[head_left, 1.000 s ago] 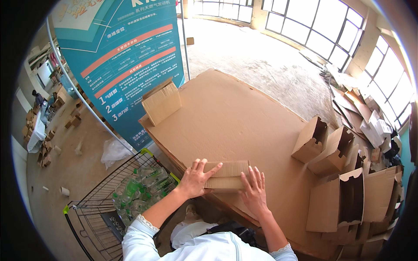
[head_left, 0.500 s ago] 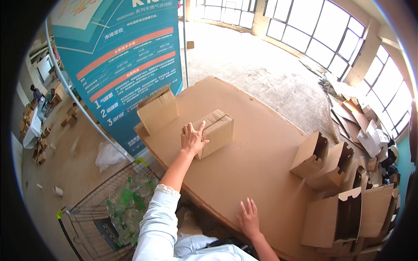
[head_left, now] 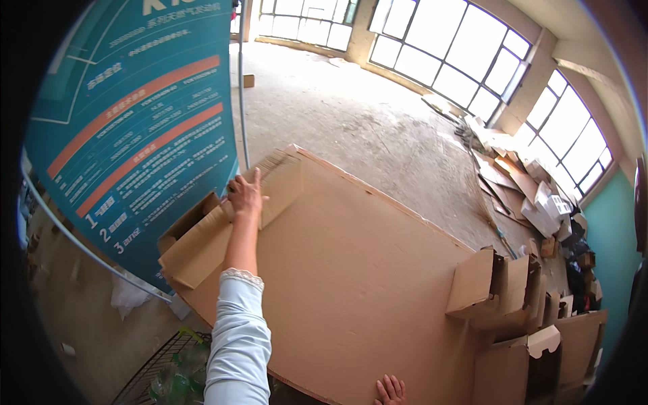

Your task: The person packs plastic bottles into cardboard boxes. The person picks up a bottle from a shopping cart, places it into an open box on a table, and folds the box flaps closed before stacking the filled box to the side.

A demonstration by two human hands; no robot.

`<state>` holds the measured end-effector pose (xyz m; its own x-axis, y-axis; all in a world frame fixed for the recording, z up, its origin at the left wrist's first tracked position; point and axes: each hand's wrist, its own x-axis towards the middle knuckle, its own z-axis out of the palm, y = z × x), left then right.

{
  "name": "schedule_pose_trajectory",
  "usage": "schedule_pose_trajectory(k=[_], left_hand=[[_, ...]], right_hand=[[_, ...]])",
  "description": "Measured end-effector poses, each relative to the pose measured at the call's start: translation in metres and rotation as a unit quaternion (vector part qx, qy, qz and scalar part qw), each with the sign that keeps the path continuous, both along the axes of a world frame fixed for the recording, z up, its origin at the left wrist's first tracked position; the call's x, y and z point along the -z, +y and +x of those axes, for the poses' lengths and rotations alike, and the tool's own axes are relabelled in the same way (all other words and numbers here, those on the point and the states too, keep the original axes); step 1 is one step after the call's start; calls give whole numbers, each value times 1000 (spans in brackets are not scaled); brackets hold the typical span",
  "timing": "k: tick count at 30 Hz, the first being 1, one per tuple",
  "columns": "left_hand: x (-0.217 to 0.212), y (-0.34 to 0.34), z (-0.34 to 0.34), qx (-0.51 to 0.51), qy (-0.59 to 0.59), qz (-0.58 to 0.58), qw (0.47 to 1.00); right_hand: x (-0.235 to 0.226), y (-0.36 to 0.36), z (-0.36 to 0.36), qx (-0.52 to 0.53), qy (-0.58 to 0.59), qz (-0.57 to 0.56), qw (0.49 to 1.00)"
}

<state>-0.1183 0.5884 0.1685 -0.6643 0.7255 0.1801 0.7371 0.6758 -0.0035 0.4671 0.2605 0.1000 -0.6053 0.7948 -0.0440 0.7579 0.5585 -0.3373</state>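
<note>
A closed cardboard box (head_left: pixel 286 186), slightly blurred, lies near the far left corner of the cardboard-topped table (head_left: pixel 358 270). My left hand (head_left: pixel 244 194) grips its near left end, with the thumb toward the right and a finger pointing up over the box. Part of that end is hidden under the hand. Close by on the left stands an open-topped cardboard box (head_left: pixel 196 253), its long side partly behind my left wrist. At the table's near edge rests my right hand (head_left: pixel 391 390), fingers apart, holding nothing; only its front part shows.
Several open cardboard boxes (head_left: pixel 472 283) stand along the table's right side. A tall teal banner (head_left: pixel 148 135) borders the left side. Below left is a wire cart (head_left: pixel 145 368) with green plastic bottles. Flattened cardboard (head_left: pixel 503 192) and other scrap lie by the windows.
My left hand has moved the closed box left and away, from mid-table to beside the open box. My right hand has drawn back toward the near edge. The view has shifted.
</note>
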Motion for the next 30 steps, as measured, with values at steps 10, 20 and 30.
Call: schedule_pose_trajectory(k=[10, 20, 30], left_hand=[[-6, 8, -42, -48, -25, -45, 997], [-12, -5, -20, -49, -56, -116, 990], [-8, -99, 138, 224, -34, -43, 973]], right_hand=[[1, 4, -2, 16, 52, 9, 998], [1, 5, 2, 11, 41, 18, 999], [-3, 1, 1, 28, 55, 68, 996]])
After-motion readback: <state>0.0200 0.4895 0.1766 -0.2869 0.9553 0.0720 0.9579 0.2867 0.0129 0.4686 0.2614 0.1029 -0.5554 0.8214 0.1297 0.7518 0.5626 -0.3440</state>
